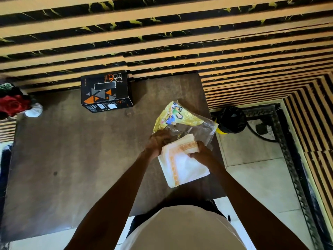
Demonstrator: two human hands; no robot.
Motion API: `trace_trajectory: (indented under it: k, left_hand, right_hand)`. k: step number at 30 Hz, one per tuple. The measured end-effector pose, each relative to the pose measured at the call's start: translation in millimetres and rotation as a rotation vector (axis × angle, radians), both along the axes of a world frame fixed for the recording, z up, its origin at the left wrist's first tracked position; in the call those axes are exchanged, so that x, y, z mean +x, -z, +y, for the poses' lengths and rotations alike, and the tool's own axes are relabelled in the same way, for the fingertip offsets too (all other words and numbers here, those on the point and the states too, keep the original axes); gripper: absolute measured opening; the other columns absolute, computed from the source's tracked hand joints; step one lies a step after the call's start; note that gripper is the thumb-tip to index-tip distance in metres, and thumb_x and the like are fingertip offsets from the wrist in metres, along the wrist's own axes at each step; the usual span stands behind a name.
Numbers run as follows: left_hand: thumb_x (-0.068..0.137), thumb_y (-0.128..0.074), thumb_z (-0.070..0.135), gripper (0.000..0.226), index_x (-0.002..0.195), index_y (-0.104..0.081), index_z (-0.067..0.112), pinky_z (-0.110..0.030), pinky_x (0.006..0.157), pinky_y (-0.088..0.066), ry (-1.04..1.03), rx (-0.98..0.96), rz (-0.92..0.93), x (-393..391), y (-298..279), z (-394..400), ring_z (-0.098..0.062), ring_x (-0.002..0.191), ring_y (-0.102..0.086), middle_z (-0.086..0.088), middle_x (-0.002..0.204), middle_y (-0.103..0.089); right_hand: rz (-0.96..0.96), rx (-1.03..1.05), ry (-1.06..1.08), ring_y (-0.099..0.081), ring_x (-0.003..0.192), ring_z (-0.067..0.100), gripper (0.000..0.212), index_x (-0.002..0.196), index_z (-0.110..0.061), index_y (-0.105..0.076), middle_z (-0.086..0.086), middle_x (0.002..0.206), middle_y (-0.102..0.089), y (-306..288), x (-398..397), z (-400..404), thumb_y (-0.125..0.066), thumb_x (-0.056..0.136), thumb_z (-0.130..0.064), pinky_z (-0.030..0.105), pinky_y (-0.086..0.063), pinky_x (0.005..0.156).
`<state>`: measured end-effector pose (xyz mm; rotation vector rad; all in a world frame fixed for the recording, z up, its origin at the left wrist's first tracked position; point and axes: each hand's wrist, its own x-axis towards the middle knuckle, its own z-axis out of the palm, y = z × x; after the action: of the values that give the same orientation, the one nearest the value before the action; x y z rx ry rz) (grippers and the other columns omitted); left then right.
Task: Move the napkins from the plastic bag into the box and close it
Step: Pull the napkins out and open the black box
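Observation:
A stack of white napkins with an orange border [183, 166] sticks halfway out of a plastic bag [182, 118] that is yellow and printed at the far end, clear at the near end. My left hand [158, 139] grips the bag's open mouth. My right hand [200, 153] pinches the napkin stack at its far right edge. Both are held just above the right part of the dark brown table [72, 159]. A black box with orange triangles [105, 91] stands shut at the table's far edge, well left of the bag.
A striped black and tan wall runs behind the table and along the right. A black and yellow round object [230, 120] sits on the tiled floor right of the table. Red and white cloth [16, 105] lies at the far left.

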<state>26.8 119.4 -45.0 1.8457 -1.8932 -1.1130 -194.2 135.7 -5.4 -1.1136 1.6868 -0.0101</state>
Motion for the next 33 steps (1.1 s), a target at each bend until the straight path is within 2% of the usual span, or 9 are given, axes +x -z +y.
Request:
trace_trajectory:
  k: [5, 8, 11, 14, 19, 22, 24, 28, 33]
  left_hand:
    - [0.088, -0.050, -0.003, 0.029, 0.106, -0.069, 0.008, -0.029, 0.083, -0.053, -0.167, -0.037, 0.017, -0.1, -14.7, 6.6, -0.024, 0.095, -0.068, -0.010, 0.112, -0.070]
    - [0.095, -0.050, 0.027, 0.025, 0.105, -0.068, 0.013, -0.035, 0.075, -0.056, -0.301, -0.082, 0.088, 2.5, -23.3, 14.3, -0.022, 0.089, -0.068, -0.009, 0.105, -0.071]
    - [0.082, -0.051, 0.062, 0.051, 0.104, -0.066, 0.019, -0.036, 0.082, -0.054, -0.275, -0.042, 0.145, 5.1, -23.5, 27.1, -0.021, 0.094, -0.064, -0.005, 0.104, -0.069]
    - [0.069, -0.060, 0.062, 0.062, 0.115, -0.060, 0.022, -0.036, 0.091, -0.046, -0.114, -0.023, 0.006, 3.5, -19.3, 42.7, -0.020, 0.105, -0.056, -0.002, 0.111, -0.064]
    - [0.096, -0.048, 0.026, 0.027, 0.108, -0.066, 0.010, -0.029, 0.080, -0.047, -0.279, -0.064, 0.079, -9.2, -15.5, 46.8, -0.025, 0.094, -0.063, -0.013, 0.107, -0.065]
    - [0.101, -0.044, 0.027, 0.029, 0.100, -0.067, 0.009, -0.014, 0.072, -0.042, -0.356, -0.059, 0.255, -14.3, -31.7, 49.4, 0.003, 0.081, -0.060, -0.003, 0.095, -0.069]
    - [0.099, -0.047, 0.033, 0.028, 0.101, -0.066, 0.012, -0.004, 0.068, -0.041, -0.337, 0.028, 0.320, -15.0, -38.2, 48.2, 0.010, 0.080, -0.059, 0.007, 0.090, -0.065]
    - [0.086, -0.064, 0.043, 0.033, 0.108, -0.063, 0.017, -0.018, 0.072, -0.046, -0.305, 0.160, 0.315, -9.5, -29.6, 44.5, -0.010, 0.092, -0.064, 0.003, 0.104, -0.064]
    - [0.074, -0.076, 0.021, 0.041, 0.110, -0.062, 0.008, -0.029, 0.077, -0.053, -0.175, 0.109, 0.141, 3.0, -15.9, 49.7, -0.021, 0.095, -0.063, -0.008, 0.109, -0.064]
  right_hand:
    - [0.291, -0.310, -0.152, -0.047, 0.126, 0.040, 0.080, 0.133, -0.022, -0.039, 0.015, 0.135, -0.049, 7.6, 2.9, 4.2, -0.076, 0.066, -0.046, 0.058, -0.046, 0.100]
    - [0.364, -0.485, -0.183, -0.046, 0.128, 0.040, 0.073, 0.132, -0.013, -0.046, 0.018, 0.135, -0.049, -11.6, 16.7, 8.9, -0.081, 0.071, -0.034, 0.058, -0.041, 0.104]
    - [0.446, -0.617, -0.295, -0.057, 0.112, 0.042, 0.069, 0.122, -0.011, -0.051, 0.022, 0.123, -0.057, -14.2, 23.4, 16.9, -0.085, 0.065, -0.025, 0.058, -0.051, 0.089]
    - [0.408, -0.561, -0.350, -0.064, 0.099, 0.041, 0.060, 0.118, -0.008, -0.055, 0.019, 0.116, -0.059, -14.9, 26.4, 21.9, -0.083, 0.065, -0.011, 0.054, -0.055, 0.076]
    - [0.283, -0.420, -0.342, -0.063, 0.115, 0.032, 0.049, 0.130, -0.019, -0.056, 0.004, 0.131, -0.062, -21.7, 28.6, 20.4, -0.064, 0.082, -0.013, 0.046, -0.051, 0.093]
    - [0.259, -0.426, -0.351, -0.064, 0.111, 0.027, 0.039, 0.116, -0.021, -0.062, 0.002, 0.123, -0.066, -22.9, 31.2, 21.1, -0.065, 0.084, -0.042, 0.045, -0.054, 0.093]
    - [0.286, -0.407, -0.381, -0.060, 0.119, 0.026, 0.054, 0.121, -0.023, -0.059, 0.001, 0.129, -0.063, -23.0, 33.5, 20.3, -0.059, 0.082, -0.060, 0.048, -0.051, 0.097]
    - [0.298, -0.392, -0.468, -0.057, 0.121, 0.028, 0.060, 0.129, -0.017, -0.053, 0.006, 0.135, -0.057, -23.4, 36.7, 15.0, -0.059, 0.085, -0.058, 0.046, -0.048, 0.098]
    - [0.301, -0.391, -0.524, -0.061, 0.115, 0.027, 0.058, 0.128, -0.014, -0.056, 0.008, 0.129, -0.063, -23.6, 34.0, 3.2, -0.065, 0.085, -0.051, 0.039, -0.051, 0.094]
